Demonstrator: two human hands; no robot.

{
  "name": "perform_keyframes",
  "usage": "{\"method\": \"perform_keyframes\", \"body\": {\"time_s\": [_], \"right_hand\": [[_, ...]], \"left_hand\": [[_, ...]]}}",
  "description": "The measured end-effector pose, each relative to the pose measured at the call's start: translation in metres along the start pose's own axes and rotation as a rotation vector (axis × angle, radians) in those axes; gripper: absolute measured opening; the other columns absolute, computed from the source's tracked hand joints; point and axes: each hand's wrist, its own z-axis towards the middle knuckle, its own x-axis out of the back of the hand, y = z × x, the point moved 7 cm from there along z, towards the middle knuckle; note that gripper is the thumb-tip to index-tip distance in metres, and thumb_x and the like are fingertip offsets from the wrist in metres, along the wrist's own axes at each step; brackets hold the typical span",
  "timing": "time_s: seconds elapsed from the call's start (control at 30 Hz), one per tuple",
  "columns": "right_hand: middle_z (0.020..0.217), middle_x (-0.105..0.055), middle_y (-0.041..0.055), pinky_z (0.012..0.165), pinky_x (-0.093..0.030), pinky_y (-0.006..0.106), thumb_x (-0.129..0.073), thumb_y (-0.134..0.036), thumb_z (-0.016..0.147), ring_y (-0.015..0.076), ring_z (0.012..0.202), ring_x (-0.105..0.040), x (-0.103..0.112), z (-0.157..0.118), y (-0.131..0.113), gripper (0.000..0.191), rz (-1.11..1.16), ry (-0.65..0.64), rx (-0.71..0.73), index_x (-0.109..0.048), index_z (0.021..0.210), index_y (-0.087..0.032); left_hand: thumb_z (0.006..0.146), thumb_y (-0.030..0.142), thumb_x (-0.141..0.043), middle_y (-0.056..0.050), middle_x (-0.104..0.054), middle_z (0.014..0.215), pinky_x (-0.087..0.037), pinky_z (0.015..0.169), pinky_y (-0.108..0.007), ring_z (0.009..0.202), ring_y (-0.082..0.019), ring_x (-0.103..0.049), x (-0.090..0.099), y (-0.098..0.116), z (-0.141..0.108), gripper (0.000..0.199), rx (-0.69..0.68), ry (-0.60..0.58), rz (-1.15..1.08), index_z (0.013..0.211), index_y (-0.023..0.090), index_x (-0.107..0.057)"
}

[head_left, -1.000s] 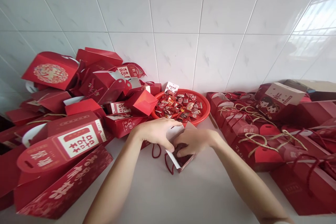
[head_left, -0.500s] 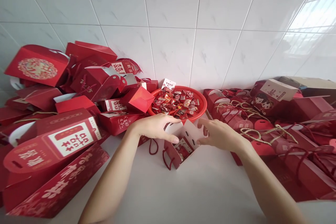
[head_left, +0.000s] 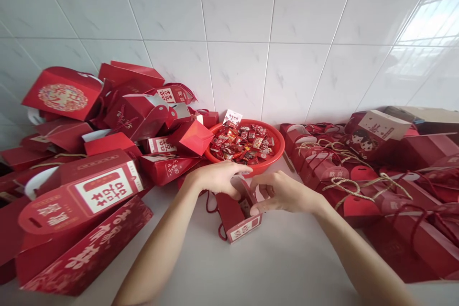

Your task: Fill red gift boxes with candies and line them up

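So up front on the pale tabletop (head_left: 222,272) there's a small open red box (head_left: 228,213) with its double-happiness label facing me, left hand (head_left: 219,178) spread over its far left side and right hand (head_left: 283,193) half curled with the thumb at its right edge, though I honestly can't tell if either one's gripping. Red gift boxes (head_left: 107,191) heap up on the left, rope-handled ones (head_left: 333,174) crowd the right. Just behind sits an orange-red basket (head_left: 263,166) of wrapped sweets (head_left: 238,142), then white wall tiles (head_left: 236,71).
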Motion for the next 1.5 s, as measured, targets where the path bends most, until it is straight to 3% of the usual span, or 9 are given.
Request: {"method": "perform_keyframes", "body": {"time_s": [0.13, 0.27, 0.37, 0.6, 0.8, 1.07, 1.23, 1.4, 1.5], "right_hand": [[0.072, -0.06, -0.0012, 0.058, -0.036, 0.023, -0.073, -0.046, 0.084, 0.011, 0.063, -0.049, -0.018, 0.005, 0.001, 0.029, 0.05, -0.095, 0.017, -0.068, 0.089, -0.018], [0.075, -0.061, -0.0006, 0.058, -0.038, 0.023, -0.064, -0.039, 0.091, 0.0108, 0.061, -0.051, -0.024, 0.005, 0.004, 0.021, 0.078, -0.123, 0.03, -0.067, 0.092, -0.018], [0.069, -0.058, -0.0016, 0.056, -0.037, 0.022, -0.063, -0.041, 0.092, 0.0102, 0.058, -0.05, -0.023, 0.003, 0.006, 0.024, 0.057, -0.121, 0.034, -0.069, 0.094, -0.018], [0.068, -0.06, -0.0008, 0.058, -0.038, 0.023, -0.058, -0.048, 0.095, 0.0105, 0.058, -0.052, -0.024, 0.0, 0.008, 0.034, 0.043, -0.155, 0.035, -0.07, 0.1, -0.017], [0.069, -0.061, -0.0001, 0.057, -0.037, 0.023, -0.053, -0.053, 0.096, 0.0111, 0.058, -0.05, -0.026, -0.002, 0.014, 0.04, 0.011, -0.182, 0.027, -0.071, 0.103, -0.017], [0.068, -0.06, -0.0001, 0.057, -0.037, 0.023, -0.068, -0.062, 0.082, 0.0116, 0.062, -0.051, -0.018, -0.01, 0.006, 0.046, 0.103, -0.216, -0.015, -0.066, 0.081, -0.016], [0.057, -0.05, -0.0042, 0.051, -0.026, 0.024, -0.07, -0.053, 0.083, 0.0075, 0.052, -0.037, -0.021, -0.002, 0.014, 0.046, -0.072, -0.094, -0.08, -0.05, 0.061, -0.018], [0.052, -0.048, -0.0057, 0.05, -0.024, 0.025, -0.071, -0.057, 0.078, 0.0065, 0.05, -0.032, -0.025, 0.001, 0.026, 0.05, -0.081, -0.065, -0.201, -0.047, 0.058, -0.018], [0.052, -0.049, -0.0051, 0.05, -0.025, 0.025, -0.073, -0.057, 0.076, 0.0071, 0.05, -0.034, -0.023, 0.0, 0.033, 0.052, -0.083, -0.064, -0.265, -0.045, 0.056, -0.018]], "left_hand": [[0.064, 0.029, -0.079, -0.006, -0.063, 0.137, -0.047, 0.091, -0.031, 0.125, -0.032, -0.057, -0.007, -0.005, 0.006, 0.075, -0.007, -0.012, 0.038, 0.136, 0.027, -0.06], [0.065, 0.03, -0.076, -0.003, -0.071, 0.112, -0.046, 0.072, -0.026, 0.102, -0.028, -0.065, -0.008, -0.01, 0.007, 0.051, 0.027, -0.032, 0.044, 0.116, 0.025, -0.07], [0.068, 0.029, -0.073, -0.001, -0.072, 0.1, -0.043, 0.066, -0.024, 0.09, -0.024, -0.065, -0.002, -0.012, 0.002, 0.042, 0.06, -0.034, 0.02, 0.11, 0.025, -0.072], [0.077, 0.042, -0.07, -0.002, -0.072, 0.103, -0.042, 0.072, -0.025, 0.091, -0.022, -0.064, 0.015, -0.019, -0.014, 0.041, 0.106, -0.022, -0.019, 0.114, 0.025, -0.073], [0.067, 0.045, -0.077, -0.002, -0.065, 0.09, -0.036, 0.058, -0.026, 0.079, -0.021, -0.06, -0.001, -0.016, -0.003, 0.035, 0.164, -0.079, 0.166, 0.092, 0.021, -0.068], [0.07, 0.037, -0.075, -0.001, -0.062, 0.096, -0.04, 0.065, -0.026, 0.087, -0.022, -0.059, -0.011, -0.007, -0.005, 0.031, 0.081, 0.042, 0.069, 0.093, 0.022, -0.059], [0.076, 0.037, -0.071, -0.001, -0.064, 0.09, -0.043, 0.069, -0.026, 0.083, -0.019, -0.059, -0.013, -0.005, -0.015, 0.022, -0.057, 0.129, -0.057, 0.081, 0.02, -0.057], [0.084, 0.064, -0.058, 0.0, -0.064, 0.084, -0.04, 0.055, -0.025, 0.055, -0.012, -0.055, -0.022, -0.012, -0.023, 0.045, 0.017, -0.017, -0.211, 0.085, 0.02, -0.06], [0.084, 0.065, -0.058, 0.002, -0.06, 0.074, -0.039, 0.054, -0.024, 0.055, -0.014, -0.055, -0.025, -0.013, -0.028, 0.044, 0.092, -0.085, -0.213, 0.089, 0.021, -0.059]]}}
